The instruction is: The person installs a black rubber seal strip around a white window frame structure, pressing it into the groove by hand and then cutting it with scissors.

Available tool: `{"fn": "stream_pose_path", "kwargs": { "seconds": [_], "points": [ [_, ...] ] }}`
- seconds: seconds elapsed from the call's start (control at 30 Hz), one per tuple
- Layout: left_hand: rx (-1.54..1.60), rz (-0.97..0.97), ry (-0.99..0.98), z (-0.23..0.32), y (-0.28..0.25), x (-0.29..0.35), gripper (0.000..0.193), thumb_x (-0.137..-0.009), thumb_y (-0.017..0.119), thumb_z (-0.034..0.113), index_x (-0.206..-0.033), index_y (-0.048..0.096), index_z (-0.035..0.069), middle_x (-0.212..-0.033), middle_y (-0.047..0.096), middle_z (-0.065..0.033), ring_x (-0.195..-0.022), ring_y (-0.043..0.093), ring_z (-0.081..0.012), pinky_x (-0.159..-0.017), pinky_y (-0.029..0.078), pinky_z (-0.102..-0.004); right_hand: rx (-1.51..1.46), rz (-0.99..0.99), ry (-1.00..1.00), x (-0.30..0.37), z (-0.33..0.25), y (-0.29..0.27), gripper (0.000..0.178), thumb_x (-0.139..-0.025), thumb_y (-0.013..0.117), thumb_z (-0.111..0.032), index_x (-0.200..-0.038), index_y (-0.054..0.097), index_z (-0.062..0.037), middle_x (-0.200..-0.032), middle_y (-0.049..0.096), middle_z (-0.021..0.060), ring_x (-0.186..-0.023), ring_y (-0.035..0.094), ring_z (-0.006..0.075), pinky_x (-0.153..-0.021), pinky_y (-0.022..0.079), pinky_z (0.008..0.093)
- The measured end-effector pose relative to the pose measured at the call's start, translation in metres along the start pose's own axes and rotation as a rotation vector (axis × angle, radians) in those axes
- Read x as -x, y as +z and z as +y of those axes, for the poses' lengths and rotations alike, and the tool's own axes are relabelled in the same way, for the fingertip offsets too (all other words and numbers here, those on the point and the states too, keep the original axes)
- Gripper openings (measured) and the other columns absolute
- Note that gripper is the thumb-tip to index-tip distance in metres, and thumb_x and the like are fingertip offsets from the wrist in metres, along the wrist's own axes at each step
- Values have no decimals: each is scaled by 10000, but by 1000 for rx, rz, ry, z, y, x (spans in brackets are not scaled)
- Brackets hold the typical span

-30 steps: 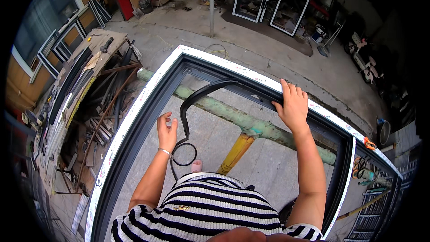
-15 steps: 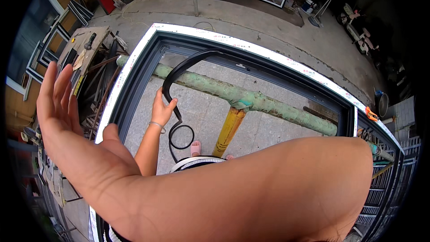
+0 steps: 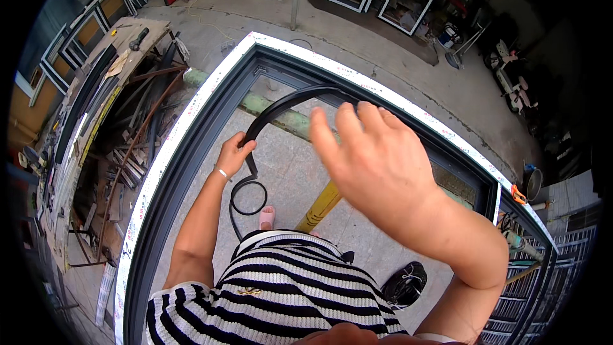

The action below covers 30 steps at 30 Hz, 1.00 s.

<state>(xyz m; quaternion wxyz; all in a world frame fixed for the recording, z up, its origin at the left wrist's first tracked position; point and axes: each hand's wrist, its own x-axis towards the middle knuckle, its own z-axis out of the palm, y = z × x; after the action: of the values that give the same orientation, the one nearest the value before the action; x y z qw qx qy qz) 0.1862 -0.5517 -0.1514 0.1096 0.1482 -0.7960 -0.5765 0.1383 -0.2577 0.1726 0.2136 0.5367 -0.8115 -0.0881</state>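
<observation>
Lit by soft, even daylight; dim toward upper right; bent near rim, black in corners; mostly sharp.

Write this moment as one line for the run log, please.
left hand: gripping black strip | right hand: close to camera, grasp not visible | frame: dark, white outer face, above green pipe
</observation>
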Motion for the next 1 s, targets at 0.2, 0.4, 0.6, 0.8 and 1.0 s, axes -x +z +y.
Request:
{"fn": "stream_pose_path", "kwargs": {
  "seconds": [0.2, 0.4, 0.6, 0.8, 1.0],
  "points": [
    [-278, 387, 264, 65, 11, 33, 204, -871, 777, 189, -915, 666, 23, -713, 631, -86, -609, 589, -207, -568, 458, -338, -161, 0, 208, 46, 55, 101, 214, -807, 760, -250, -805, 617, -91, -728, 611, 49, -756, 601, 235, -722, 432, 373],
    [-568, 495, 448, 126, 12, 62, 235, -847, 753, 93, -1064, 690, 28, -822, 678, -155, -696, 666, -342, -624, 512, -404, -225, 189, 273, 27, 47, 150, 204, -816, 752, -224, -790, 596, -95, -724, 587, 55, -747, 591, 264, -689, 439, 393],
    [-788, 447, 379, 163, 1, 41, 268, -865, 704, 119, -1129, 674, 79, -870, 694, -143, -729, 676, -375, -636, 530, -469, -220, 265, 222, 15, 43, 168, 188, -830, 738, -211, -773, 598, -98, -733, 577, 51, -754, 565, 258, -717, 422, 388],
    [-1043, 403, 246, 185, 0, -14, 134, -892, 671, 182, -915, 616, 62, -833, 707, -166, -752, 692, -392, -670, 547, -501, -245, 385, 209, 3, 46, 173, 176, -831, 729, -205, -767, 599, -105, -742, 571, 45, -786, 555, 247, -723, 420, 393],
    [-1137, 371, 165, 172, 2, -52, 154, -914, 637, 201, -873, 637, 53, -807, 720, -176, -778, 722, -374, -707, 579, -471, -323, 450, 156, -18, 30, 176, 172, -824, 730, -187, -764, 590, -107, -744, 545, 45, -772, 538, 248, -709, 416, 384]
  ]
}}
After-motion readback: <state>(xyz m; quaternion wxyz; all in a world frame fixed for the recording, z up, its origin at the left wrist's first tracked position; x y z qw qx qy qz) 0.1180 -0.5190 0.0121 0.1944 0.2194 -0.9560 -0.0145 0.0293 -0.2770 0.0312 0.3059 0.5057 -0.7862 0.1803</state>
